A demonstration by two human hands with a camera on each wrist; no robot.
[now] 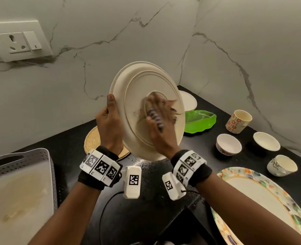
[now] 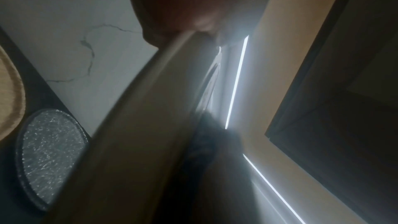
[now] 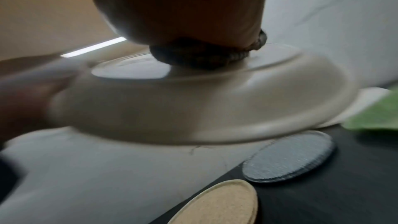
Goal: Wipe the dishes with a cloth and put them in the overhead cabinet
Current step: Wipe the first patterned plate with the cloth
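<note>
Cream plate [image 1: 147, 110] is held tilted on edge above the black counter [image 1: 225, 138], underside toward the camera. Left hand [image 1: 109, 124] pinches its rim at 9 o'clock, thumb over the near face. Right hand [image 1: 159, 128] presses a bunched cloth [image 1: 156, 110] against the centre, fingers curled on it.

Risks, as I judge them:
- One-sided rim pinch vs. scrubbing force: plate could pivot or slip and drop onto the counter.
- Bowls [image 1: 228, 144] and cups [image 1: 239, 121] sit at 3 o'clock, well apart, but a dropped plate could reach the green dish [image 1: 201, 121] just behind it.

Hard to see:
- Right fingers and cloth are motion-blurred.
- Left fingers behind the plate are hidden.
- Overhead cabinet isn't identifiable; wrist views are dim and smeared.
</note>
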